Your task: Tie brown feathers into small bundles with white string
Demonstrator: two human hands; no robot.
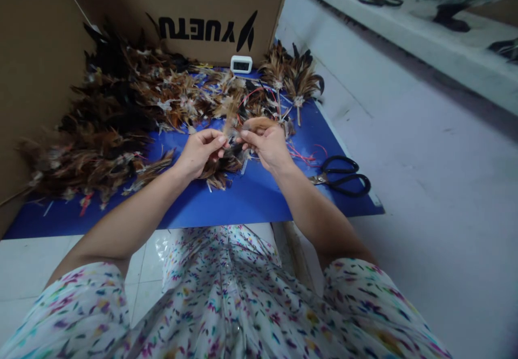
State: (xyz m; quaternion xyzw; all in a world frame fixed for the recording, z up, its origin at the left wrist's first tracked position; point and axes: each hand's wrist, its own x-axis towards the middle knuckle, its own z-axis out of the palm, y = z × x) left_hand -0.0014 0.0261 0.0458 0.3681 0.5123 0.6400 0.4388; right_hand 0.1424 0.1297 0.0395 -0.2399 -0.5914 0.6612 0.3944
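Note:
Both of my hands are close together above the blue tabletop (259,202). My left hand (202,151) is closed, thumb against fingers, on light brown feathers (230,116). Just to its right my right hand (265,143) is pinched on a brown feather (259,124) that curves over its fingers. The quill ends between the two hands are too small to tell apart. Beneath them lies a dark brown feather bundle (218,175). Big piles of brown and black feathers (105,143) spread over the left and back of the table.
Black-handled scissors (348,178) lie at the table's right edge, near red strings (301,156). At the back are a small white digital clock (241,65), tied feather bunches (297,81) and a cardboard box (194,2). A white ledge (404,29) runs along the right.

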